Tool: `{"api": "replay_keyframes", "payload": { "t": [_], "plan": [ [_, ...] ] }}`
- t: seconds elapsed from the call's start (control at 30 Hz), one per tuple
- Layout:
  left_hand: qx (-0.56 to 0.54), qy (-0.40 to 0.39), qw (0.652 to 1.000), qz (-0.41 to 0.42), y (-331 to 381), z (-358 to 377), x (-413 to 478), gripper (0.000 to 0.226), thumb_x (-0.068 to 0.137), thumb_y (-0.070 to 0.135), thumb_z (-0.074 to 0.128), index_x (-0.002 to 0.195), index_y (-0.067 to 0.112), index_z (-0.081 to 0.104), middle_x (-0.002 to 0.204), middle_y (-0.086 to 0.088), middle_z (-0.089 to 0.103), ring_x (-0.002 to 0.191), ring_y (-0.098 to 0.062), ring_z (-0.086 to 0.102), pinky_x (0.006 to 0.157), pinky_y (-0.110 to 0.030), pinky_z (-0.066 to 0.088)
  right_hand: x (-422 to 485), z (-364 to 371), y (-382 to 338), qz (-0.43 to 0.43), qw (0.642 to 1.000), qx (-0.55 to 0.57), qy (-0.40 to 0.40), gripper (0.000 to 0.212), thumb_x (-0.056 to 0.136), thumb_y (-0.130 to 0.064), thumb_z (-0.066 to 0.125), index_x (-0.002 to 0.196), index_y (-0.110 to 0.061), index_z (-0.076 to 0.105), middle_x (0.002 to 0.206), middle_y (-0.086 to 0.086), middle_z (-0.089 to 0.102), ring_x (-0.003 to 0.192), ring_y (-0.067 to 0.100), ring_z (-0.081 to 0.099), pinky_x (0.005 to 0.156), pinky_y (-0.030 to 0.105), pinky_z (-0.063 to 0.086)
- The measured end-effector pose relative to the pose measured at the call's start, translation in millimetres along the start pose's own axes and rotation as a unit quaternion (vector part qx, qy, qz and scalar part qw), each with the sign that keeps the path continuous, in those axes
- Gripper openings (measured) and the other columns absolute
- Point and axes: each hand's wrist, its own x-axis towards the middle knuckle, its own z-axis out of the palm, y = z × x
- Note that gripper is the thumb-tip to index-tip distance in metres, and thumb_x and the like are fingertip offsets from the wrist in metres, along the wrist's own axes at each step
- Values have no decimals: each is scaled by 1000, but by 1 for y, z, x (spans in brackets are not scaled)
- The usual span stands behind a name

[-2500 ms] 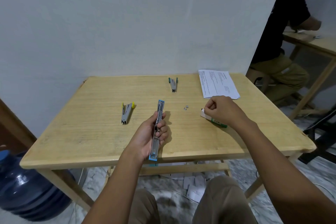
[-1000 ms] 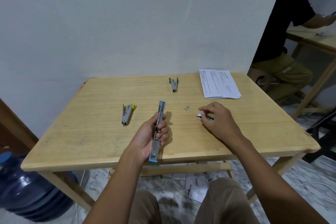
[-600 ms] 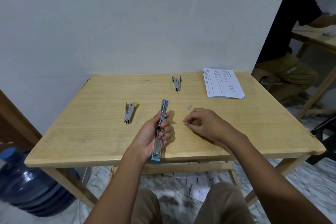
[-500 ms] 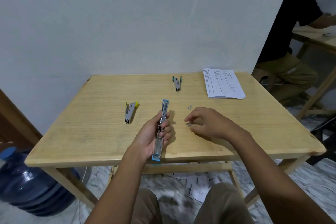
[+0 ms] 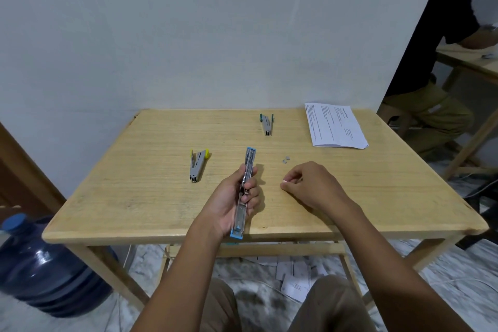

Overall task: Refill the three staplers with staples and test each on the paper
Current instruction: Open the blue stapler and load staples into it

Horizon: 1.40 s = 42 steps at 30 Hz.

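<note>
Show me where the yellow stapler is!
In the head view, the yellow stapler lies on the table, left of the blue stapler in the left hand.

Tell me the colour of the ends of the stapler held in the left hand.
Light blue, on the stapler in the head view.

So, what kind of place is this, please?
Probably a plain indoor workroom: a wooden table against a bare white wall, another person seated at a second table, and a large water bottle on the floor.
</note>
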Motion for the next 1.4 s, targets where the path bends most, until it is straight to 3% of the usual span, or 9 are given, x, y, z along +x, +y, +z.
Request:
{"api": "replay_keyframes", "payload": {
  "t": [0.1,0.23,0.3,0.4,0.47,0.63,0.83,1.4],
  "plan": [
    [-1,-3,1000,3,0,-1,1,26,100,37,45,92,15,55,51,5,40,35,-8,36,34,-19,34,0,-1,-1,-12,1000,19,4,9,84,-33,75,89,-25,77,77,-18,65,73,-1,60,69,25,50],
    [-10,-4,1000,5,-1,-2,2,26,101,36,45,95,13,56,52,5,40,36,-7,36,35,-19,33,-4,-1,-6,-48,995,87,28,5,85,-34,74,84,-29,76,78,-15,70,76,1,63,74,30,54],
    [-7,-7,1000,6,0,-4,3,27,101,36,45,96,13,56,53,4,40,37,-7,36,36,-19,34,-6,-3,-15,-89,985,147,28,5,85,-35,75,80,-34,74,79,-14,71,74,-1,61,72,23,51],
    [23,-18,999,-18,0,-9,6,45,101,43,44,71,11,55,48,1,38,40,-11,37,41,-22,36,-11,-5,-32,-145,971,191,4,1,85,-30,76,85,-31,75,82,-11,73,68,-8,55,62,9,40],
    [41,-18,999,-31,-1,-12,9,54,100,48,44,59,13,48,45,-1,36,41,-13,36,45,-23,35,-10,-1,-38,-160,973,168,-4,3,86,-28,75,88,-29,76,84,-8,73,67,-9,54,62,8,39],
    [51,-12,998,-34,-2,-14,12,56,99,49,44,56,14,47,44,-1,36,41,-13,34,48,-24,29,-5,9,-40,-147,982,118,5,15,87,-37,71,76,-45,65,78,-11,69,78,5,58,73,30,49],
    [60,-9,998,-33,-2,-13,12,56,99,49,43,56,14,47,44,-1,37,41,-14,36,48,-24,29,-3,6,-43,-145,983,111,5,3,87,-37,71,86,-39,72,79,-3,69,76,13,62,72,32,50],
    [55,-2,998,-31,-3,-14,14,56,98,51,45,55,14,47,44,-1,34,41,-13,33,48,-24,27,-3,6,-45,-143,980,136,-5,4,88,-34,71,88,-37,74,74,-2,65,77,20,62,73,35,51]
  ]
}}
